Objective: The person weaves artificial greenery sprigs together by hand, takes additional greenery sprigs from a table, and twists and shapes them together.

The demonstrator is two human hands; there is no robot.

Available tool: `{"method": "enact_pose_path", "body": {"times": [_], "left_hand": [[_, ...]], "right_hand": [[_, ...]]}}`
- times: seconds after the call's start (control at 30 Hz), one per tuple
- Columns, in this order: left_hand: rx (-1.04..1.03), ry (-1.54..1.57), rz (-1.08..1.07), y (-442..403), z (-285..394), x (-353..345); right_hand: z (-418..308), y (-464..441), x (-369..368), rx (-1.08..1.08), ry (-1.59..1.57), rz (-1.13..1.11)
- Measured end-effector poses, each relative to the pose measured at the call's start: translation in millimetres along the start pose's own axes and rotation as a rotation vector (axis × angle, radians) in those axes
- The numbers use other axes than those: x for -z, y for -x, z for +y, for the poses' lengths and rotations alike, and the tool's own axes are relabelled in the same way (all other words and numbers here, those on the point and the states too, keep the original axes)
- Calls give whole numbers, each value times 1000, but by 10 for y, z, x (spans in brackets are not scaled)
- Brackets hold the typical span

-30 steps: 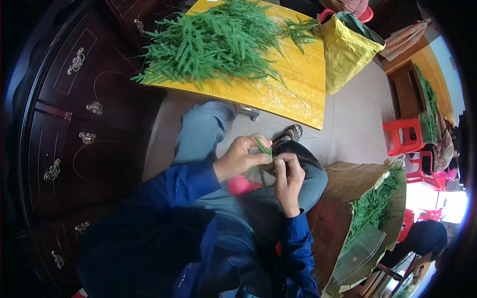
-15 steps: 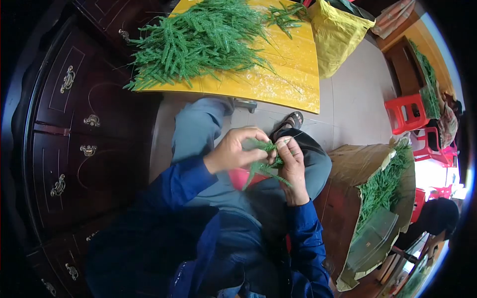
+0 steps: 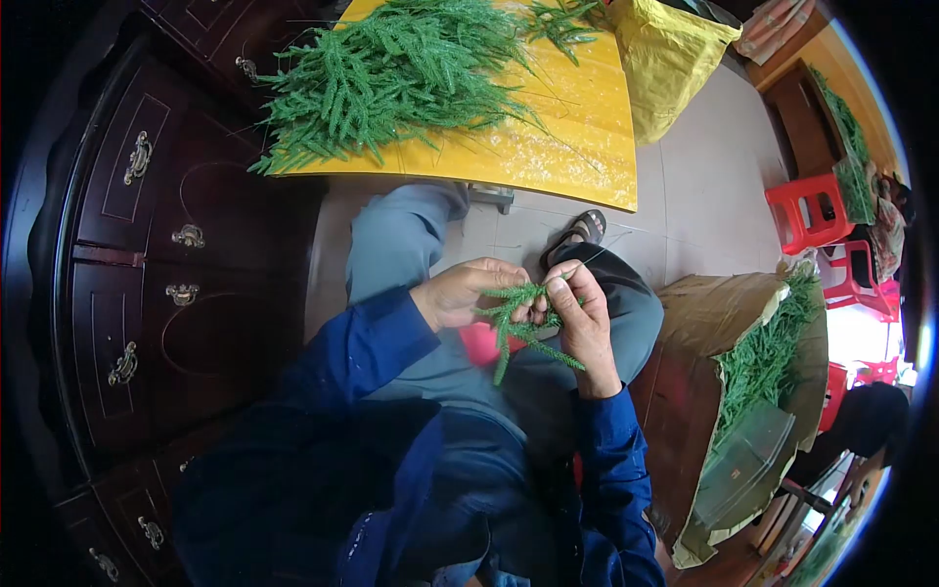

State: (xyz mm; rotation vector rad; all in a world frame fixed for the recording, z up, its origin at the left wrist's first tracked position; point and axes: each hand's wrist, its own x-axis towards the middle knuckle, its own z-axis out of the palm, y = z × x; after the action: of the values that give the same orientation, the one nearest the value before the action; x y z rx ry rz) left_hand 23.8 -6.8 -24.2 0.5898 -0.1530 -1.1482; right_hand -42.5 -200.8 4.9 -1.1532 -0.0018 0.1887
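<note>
Over my lap, a green artificial sprig (image 3: pixel 512 331) with several needled branches hangs between my two hands. My left hand (image 3: pixel 468 293) has its fingers closed at the sprig's upper left side. The fingers of my right hand (image 3: pixel 581 318) pinch the sprig's stem end, where a thin dark wire sticks out to the upper right. A large heap of similar green sprigs (image 3: pixel 391 83) lies on the yellow table (image 3: pixel 577 147) in front of me, with a smaller bunch (image 3: pixel 564 29) to its right.
A yellow sack (image 3: pixel 670 64) stands right of the table. At my right is a cardboard box (image 3: pixel 699 313) holding green sprigs. Red stools (image 3: pixel 810 213) stand beyond it, near another person's dark-clothed body (image 3: pixel 861 421). A dark drawer cabinet (image 3: pixel 220 254) lines the left side.
The sprig's branches have come into clearer view, spread below my fingers. My left hand's fingers have drawn in on it. The view has shifted, so the table appears higher.
</note>
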Motion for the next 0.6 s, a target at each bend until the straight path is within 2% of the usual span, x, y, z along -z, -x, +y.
{"method": "enact_pose_path", "body": {"times": [0.2, 0.27, 0.6], "left_hand": [[44, -28, -115, 10, -33, -4], [106, -44, -131, 32, 4, -29], [99, 61, -215, -12, -135, -8]], "right_hand": [[-98, 24, 10, -47, 41, -131], [-119, 49, 16, -44, 94, -141], [-145, 66, 72, -52, 105, -147]]}}
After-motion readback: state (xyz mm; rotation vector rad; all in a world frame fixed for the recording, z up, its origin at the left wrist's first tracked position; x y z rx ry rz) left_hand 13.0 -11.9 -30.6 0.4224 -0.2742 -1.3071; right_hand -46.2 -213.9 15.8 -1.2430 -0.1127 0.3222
